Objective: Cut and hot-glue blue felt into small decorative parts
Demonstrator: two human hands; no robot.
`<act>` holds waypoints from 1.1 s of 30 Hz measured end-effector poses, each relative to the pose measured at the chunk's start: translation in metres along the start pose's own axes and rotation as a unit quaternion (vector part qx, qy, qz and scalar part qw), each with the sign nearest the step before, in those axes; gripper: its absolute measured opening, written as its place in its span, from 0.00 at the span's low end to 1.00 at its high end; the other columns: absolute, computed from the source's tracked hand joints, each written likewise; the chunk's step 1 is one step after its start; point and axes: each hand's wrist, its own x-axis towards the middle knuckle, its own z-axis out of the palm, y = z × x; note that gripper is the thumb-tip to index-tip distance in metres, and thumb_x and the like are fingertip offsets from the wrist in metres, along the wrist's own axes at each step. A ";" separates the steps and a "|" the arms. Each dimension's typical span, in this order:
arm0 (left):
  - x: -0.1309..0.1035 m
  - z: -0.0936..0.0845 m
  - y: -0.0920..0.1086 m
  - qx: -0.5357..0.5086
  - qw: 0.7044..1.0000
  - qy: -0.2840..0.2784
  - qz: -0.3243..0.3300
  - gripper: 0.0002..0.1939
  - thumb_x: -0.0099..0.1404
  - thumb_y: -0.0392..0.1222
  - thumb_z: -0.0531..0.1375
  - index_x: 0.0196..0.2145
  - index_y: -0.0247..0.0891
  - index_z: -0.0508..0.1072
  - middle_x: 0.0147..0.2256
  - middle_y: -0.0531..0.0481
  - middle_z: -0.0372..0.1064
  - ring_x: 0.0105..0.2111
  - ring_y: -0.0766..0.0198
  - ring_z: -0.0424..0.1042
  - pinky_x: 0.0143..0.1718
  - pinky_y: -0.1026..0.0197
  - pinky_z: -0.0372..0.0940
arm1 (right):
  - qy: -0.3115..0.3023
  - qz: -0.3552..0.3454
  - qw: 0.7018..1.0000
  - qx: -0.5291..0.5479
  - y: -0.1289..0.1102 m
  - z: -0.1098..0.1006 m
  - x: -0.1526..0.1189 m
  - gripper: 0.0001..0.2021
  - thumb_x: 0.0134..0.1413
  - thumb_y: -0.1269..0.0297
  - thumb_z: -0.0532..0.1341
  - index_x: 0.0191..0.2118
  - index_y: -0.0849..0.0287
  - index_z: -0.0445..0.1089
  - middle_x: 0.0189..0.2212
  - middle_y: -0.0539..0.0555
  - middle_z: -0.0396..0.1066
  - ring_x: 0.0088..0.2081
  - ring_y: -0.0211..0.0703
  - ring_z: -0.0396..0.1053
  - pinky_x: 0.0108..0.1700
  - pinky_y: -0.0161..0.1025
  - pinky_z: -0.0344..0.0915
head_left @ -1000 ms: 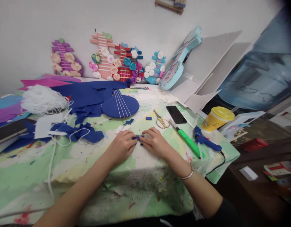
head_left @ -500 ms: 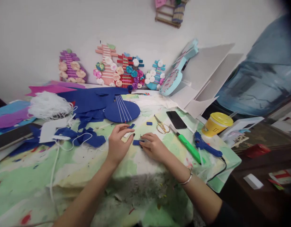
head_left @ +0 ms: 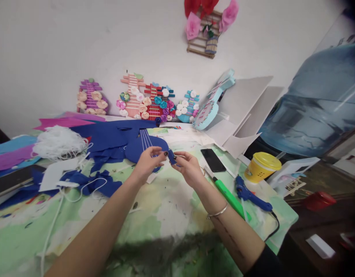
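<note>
My right hand (head_left: 189,166) pinches a small blue piece (head_left: 171,157) between thumb and fingers, raised above the table. Just left of that piece is my left hand (head_left: 148,163), its thumb and forefinger apart, with nothing visible between them. Behind my hands lies a rounded blue body with white strings (head_left: 134,148), partly covered by my left hand. A bit of blue shows below my left fingers, and a small pale piece (head_left: 151,177) lies beside them.
To the right are a black phone (head_left: 213,160), a green cutter (head_left: 231,197), a blue glue gun (head_left: 252,195) and a yellow cup (head_left: 262,166). White yarn (head_left: 60,142) and blue scraps lie left. Decorated instrument shapes (head_left: 154,102) lean on the wall.
My right hand has lifted the small blue piece off the table. My left hand has moved up beside it. The view has tilted upward, showing more of the wall.
</note>
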 end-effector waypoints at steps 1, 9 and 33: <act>0.001 0.000 -0.002 -0.014 0.999 -0.028 -0.027 0.26 0.46 0.48 0.70 0.39 0.32 0.71 0.36 0.45 0.70 0.32 0.62 0.71 0.31 0.60 0.65 | -0.007 0.018 0.999 0.050 -0.002 0.003 0.004 0.15 0.37 0.66 0.69 0.35 0.61 0.69 0.28 0.51 0.74 0.31 0.37 0.72 0.40 0.38 0.68; 0.008 -0.009 -0.018 -0.150 0.982 -0.072 -0.092 0.15 0.42 0.38 0.73 0.27 0.30 0.74 0.26 0.50 0.72 0.30 0.67 0.71 0.32 0.65 0.64 | -0.030 0.065 0.992 -0.101 0.007 0.010 0.018 0.12 0.46 0.58 0.65 0.30 0.60 0.64 0.27 0.51 0.73 0.30 0.37 0.74 0.39 0.37 0.69; 0.015 -0.023 -0.023 -0.260 0.948 -0.046 -0.175 0.09 0.50 0.30 0.67 0.29 0.31 0.71 0.26 0.48 0.74 0.27 0.66 0.75 0.30 0.66 0.67 | 0.047 0.148 0.603 -0.783 -0.012 -0.042 0.023 0.18 0.51 0.70 0.56 0.48 0.73 0.58 0.37 0.68 0.72 0.40 0.58 0.72 0.34 0.40 0.59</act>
